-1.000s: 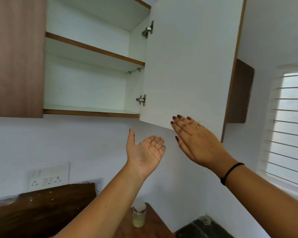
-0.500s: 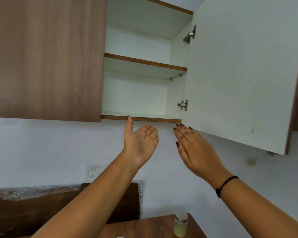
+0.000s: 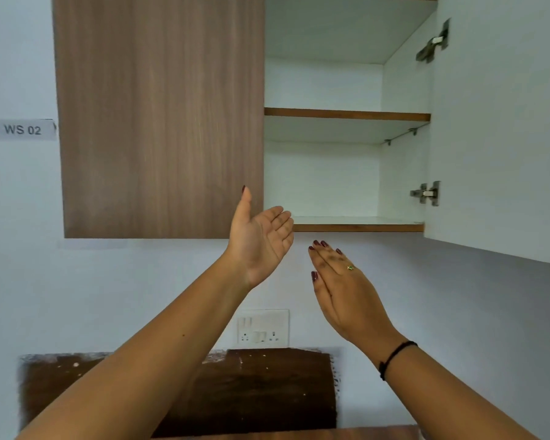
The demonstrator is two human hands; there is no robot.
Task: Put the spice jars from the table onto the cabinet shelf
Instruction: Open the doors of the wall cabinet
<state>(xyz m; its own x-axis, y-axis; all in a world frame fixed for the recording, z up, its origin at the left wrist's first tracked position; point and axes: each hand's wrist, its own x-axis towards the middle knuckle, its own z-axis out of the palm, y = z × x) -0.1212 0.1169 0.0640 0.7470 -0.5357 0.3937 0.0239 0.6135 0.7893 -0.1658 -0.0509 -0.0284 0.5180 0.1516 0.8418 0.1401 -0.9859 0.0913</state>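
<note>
A wall cabinet hangs above me with its right door (image 3: 502, 122) swung open. Inside, the lower shelf (image 3: 358, 228) and the upper shelf (image 3: 346, 114) are bare white boards with brown edges. My left hand (image 3: 259, 239) is raised palm up, fingers straight, just below the lower shelf's left end, holding nothing. My right hand (image 3: 343, 290) is lifted beside it, back towards me, fingers straight, also holding nothing. No spice jar is in view. Only a thin strip of the wooden table (image 3: 299, 433) shows at the bottom edge.
The cabinet's left door (image 3: 159, 115) is closed, brown wood grain. A white switch and socket plate (image 3: 263, 327) sits on the wall below my hands. A dark brown board (image 3: 251, 389) leans against the wall behind the table. A "WS 02" label (image 3: 22, 129) is on the wall at left.
The view has swung left, so the cabinet now sits right of centre. Both open hands stayed raised under the lower shelf. The jar on the table has dropped out of view.
</note>
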